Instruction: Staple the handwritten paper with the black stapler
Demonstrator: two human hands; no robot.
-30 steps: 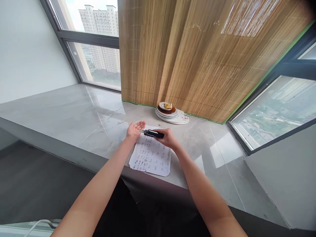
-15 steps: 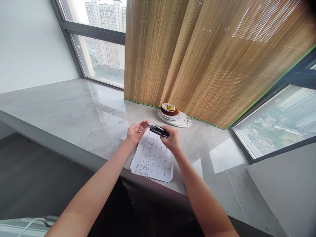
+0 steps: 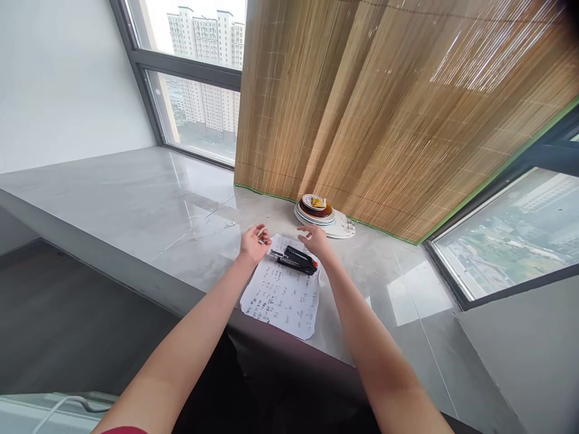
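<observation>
On the handwritten sheet of paper lies a black stapler with a red spot at its right end, its magazine swung apart from the top. My left hand is palm up beside the stapler's left end, fingers curled around a small silvery strip of staples. Above the stapler hovers my right hand, holding nothing, with its fingers apart. Neither hand visibly grips the stapler or the paper.
Behind the paper stands a stack of plates with a small yellow packet on top. A bamboo blind hangs along the back of the grey tiled ledge. Small scraps lie left of the plates.
My right hand has set the stapler down on the paper and let go of it. My left hand's fingers have curled in over the small silvery strip.
</observation>
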